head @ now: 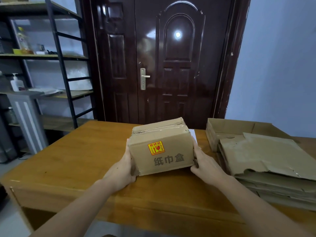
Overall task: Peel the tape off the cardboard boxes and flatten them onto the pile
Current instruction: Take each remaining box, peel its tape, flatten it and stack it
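Both hands clasped one taped cardboard box (160,147) on the table (71,154).
Left hand (123,168) and right hand (204,164) gripped its ends, fingers curled round; flattened pile (266,161) lay just right.

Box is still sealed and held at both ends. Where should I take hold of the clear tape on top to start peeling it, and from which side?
Judging by the view, start at the left end of the tape, where the box top looks torn and crumpled and an edge may be loose. Pinch it from above with the left hand while the right hand steadies the other end, then pull along the seam toward the right.
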